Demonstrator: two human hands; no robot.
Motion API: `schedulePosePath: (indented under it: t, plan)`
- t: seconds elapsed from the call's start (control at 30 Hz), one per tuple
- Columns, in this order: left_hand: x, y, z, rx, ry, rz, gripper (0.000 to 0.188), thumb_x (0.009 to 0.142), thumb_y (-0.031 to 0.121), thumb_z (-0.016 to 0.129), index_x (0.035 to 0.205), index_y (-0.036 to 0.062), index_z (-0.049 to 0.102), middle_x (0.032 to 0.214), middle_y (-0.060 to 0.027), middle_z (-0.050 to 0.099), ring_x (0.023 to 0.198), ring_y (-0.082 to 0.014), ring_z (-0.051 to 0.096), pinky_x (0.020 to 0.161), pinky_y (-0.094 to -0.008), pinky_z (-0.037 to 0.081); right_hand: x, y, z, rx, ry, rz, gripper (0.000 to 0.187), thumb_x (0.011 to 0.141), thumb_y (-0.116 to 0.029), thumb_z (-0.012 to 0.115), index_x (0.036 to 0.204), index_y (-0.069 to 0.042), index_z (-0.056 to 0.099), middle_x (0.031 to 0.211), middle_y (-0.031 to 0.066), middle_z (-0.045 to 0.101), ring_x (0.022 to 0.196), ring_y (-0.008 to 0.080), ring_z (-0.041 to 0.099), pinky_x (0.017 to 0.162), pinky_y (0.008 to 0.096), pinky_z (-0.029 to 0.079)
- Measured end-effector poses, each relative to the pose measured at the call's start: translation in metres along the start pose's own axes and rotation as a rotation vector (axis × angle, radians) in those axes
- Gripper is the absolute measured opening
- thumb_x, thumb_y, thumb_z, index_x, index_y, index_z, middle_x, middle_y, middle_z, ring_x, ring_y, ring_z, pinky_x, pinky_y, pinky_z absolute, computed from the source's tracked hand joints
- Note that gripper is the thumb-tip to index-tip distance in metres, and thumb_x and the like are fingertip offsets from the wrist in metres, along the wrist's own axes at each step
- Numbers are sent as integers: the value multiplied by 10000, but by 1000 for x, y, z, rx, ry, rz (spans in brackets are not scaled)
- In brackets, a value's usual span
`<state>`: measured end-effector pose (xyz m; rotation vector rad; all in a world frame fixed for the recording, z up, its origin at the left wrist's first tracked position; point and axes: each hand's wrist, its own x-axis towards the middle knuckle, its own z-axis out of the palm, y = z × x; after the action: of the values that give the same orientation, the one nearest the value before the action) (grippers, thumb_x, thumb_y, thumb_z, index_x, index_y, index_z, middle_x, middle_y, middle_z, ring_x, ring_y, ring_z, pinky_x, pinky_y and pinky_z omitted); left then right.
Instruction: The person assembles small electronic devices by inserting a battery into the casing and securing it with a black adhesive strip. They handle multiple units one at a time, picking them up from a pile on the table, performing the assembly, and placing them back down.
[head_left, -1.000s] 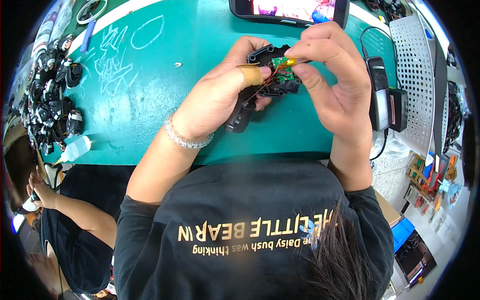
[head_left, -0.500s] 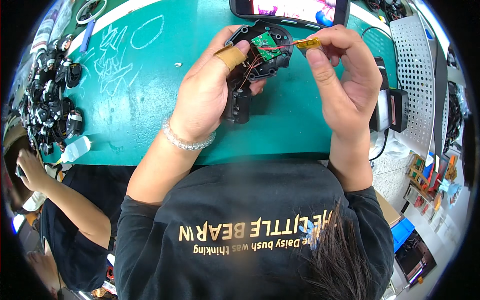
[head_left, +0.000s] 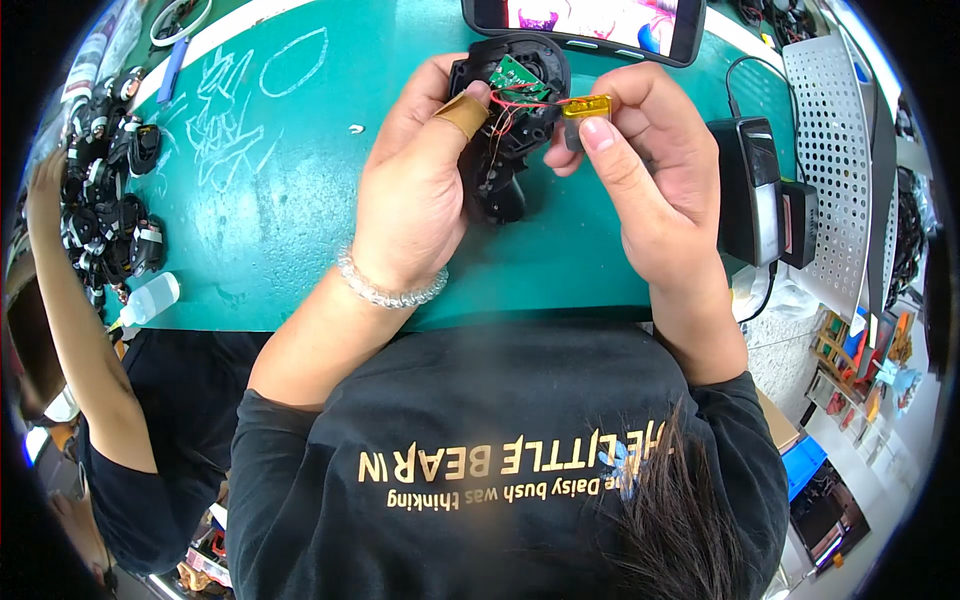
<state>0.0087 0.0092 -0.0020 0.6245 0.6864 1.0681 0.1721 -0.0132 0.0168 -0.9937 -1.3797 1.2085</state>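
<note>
My left hand (head_left: 410,200) is closed around an opened black plastic housing (head_left: 549,62), tilted above the green table. A tan wrap covers its thumb, which presses on the housing's near-left edge. Inside the housing sits a small green circuit board (head_left: 514,74), with thin red and copper-coloured wires (head_left: 508,122) loose around it. My right hand (head_left: 665,190) pinches a small flat battery (head_left: 588,107) between thumb and fingers, just right of the housing. Yellow tape covers the battery's upper end; its lower part is grey. Red wires run from this end towards the board.
Black parts (head_left: 105,215) are heaped at the table's left, beside a small translucent bottle (head_left: 152,298). A phone-like screen (head_left: 590,25) lies at the back. On the right stand a black device (head_left: 745,190) and a perforated metal panel (head_left: 835,170). Another person's arm (head_left: 75,290) reaches the heap.
My right hand has brought the battery left and slightly down, closer to the housing. The housing has turned in my left hand. The other person's arm has swung up to the heap.
</note>
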Motion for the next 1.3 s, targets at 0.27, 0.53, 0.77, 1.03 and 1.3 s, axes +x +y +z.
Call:
schedulePosePath:
  t: [0.27,0.53,0.77,1.03,1.3]
  plan:
    - [-4,-7,5,135,140,256,51,923,56,499,960,22,495,891,-50,595,811,-86,565,745,-233,468,-3,11,16,287,77,-26,93,930,-93,515,988,-34,473,883,40,562,782,80,551,672,218,463]
    - [-3,-13,2,294,58,404,110,890,32,568,976,21,502,862,-17,577,748,-60,521,640,-215,430,1,16,13,173,186,-226,150,916,-74,526,1043,-11,476,1059,89,531,810,84,479,721,208,404]
    - [-3,-14,9,132,64,313,122,883,29,577,934,41,467,889,-55,601,729,-105,579,639,-236,474,2,15,11,-196,125,-428,125,824,18,601,942,6,562,1074,143,520,794,142,532,713,257,445]
    - [-12,-8,13,449,-228,190,422,833,43,613,1221,10,450,1029,-63,578,928,-112,543,857,-283,455,9,5,-1,-366,136,-451,144,776,31,625,902,23,556,875,153,576,782,265,575,684,306,475]
    - [-4,17,1,499,-323,-38,467,849,182,533,1268,21,406,1067,-86,574,912,-115,562,670,-262,502,10,-9,-15,-470,-121,-352,155,757,58,619,894,30,553,870,139,569,788,255,564,690,307,467]
